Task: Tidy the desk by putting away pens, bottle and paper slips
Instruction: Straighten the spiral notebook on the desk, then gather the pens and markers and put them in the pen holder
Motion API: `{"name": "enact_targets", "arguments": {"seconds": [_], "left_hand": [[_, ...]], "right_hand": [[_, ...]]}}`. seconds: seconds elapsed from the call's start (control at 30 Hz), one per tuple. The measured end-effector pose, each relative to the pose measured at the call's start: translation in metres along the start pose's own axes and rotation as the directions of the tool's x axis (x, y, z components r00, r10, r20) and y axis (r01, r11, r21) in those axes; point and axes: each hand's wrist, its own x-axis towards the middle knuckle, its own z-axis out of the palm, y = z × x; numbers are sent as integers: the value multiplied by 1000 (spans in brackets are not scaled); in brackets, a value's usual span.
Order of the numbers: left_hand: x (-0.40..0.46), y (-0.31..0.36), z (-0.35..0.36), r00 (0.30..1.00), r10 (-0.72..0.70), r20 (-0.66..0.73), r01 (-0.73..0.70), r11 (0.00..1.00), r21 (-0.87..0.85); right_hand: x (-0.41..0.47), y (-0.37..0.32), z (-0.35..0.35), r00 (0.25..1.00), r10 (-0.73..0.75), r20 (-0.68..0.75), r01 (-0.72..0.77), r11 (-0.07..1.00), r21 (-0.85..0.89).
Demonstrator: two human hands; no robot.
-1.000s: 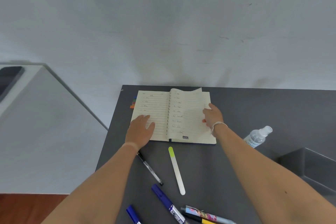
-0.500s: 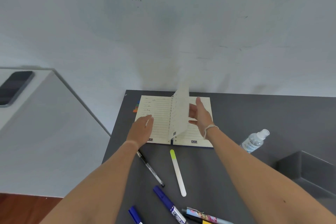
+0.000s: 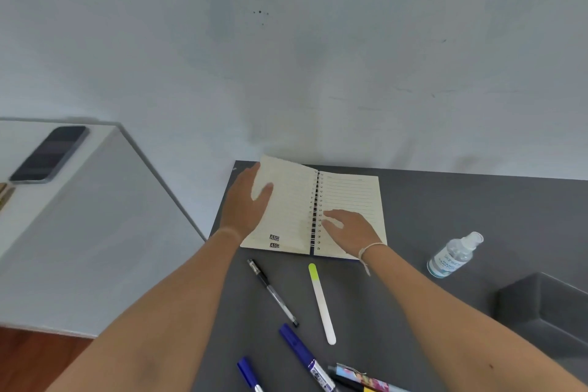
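Note:
An open spiral notebook (image 3: 350,194) lies at the back of the dark grey desk (image 3: 461,200). My left hand (image 3: 245,205) holds the raised left-hand pages at their outer edge, thumb on top. My right hand (image 3: 350,229) rests flat on the right page near the spiral, fingers apart. In front lie a black gel pen (image 3: 273,293), a white stick with a yellow-green tip (image 3: 322,302), two blue markers (image 3: 305,356) (image 3: 249,374) and a patterned pen (image 3: 366,377). A clear spray bottle (image 3: 455,254) lies on its side to the right. No paper slips show.
A dark grey open tray (image 3: 541,312) sits at the desk's right edge, near the bottle. A white surface (image 3: 95,216) adjoins the desk on the left with a dark phone (image 3: 49,154) on it. A pale wall closes the back.
The page that stood upright has been turned over to the left. My left hand now holds the left pages, and my right hand has come down flat on the right page.

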Motion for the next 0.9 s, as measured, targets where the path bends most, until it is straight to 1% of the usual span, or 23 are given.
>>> {"name": "enact_targets", "arguments": {"seconds": [0.07, 0.13, 0.17, 0.27, 0.37, 0.5, 0.63, 0.73, 0.83, 0.9], "left_hand": [[-2, -5, 7, 992, 81, 97, -101, 969, 226], [-7, -11, 17, 965, 57, 254, -152, 915, 374], [-11, -14, 22, 946, 15, 322, -160, 890, 428], [-21, -23, 33, 895, -80, 438, -179, 837, 518], [-30, -28, 39, 866, -135, 482, -166, 831, 531], [-36, -29, 39, 869, -148, 472, -145, 836, 530], [-45, -29, 33, 872, -172, 459, -120, 833, 541], [-60, -31, 28, 893, -159, 421, -93, 850, 519], [-77, -34, 23, 934, -128, 334, -77, 841, 536], [-89, -34, 21, 967, -130, 220, -12, 837, 547]], "right_hand": [[-1, 9, -2, 1000, 13, 1, -12, 990, -142], [-2, 18, -4, 999, 36, 6, -33, 968, -249], [-3, 22, -4, 999, 41, 1, -39, 959, -282], [-8, 29, -6, 999, 48, -12, -49, 936, -349], [-11, 37, -7, 998, 56, -15, -57, 917, -394], [-16, 44, -5, 998, 52, -35, -62, 916, -396], [-27, 42, -5, 996, 23, -89, -56, 920, -388], [-40, 37, -1, 990, -19, -137, -36, 923, -384], [-56, 27, 9, 981, -55, -185, -19, 927, -374], [-67, 19, 18, 985, -47, -168, -17, 934, -358]]}}
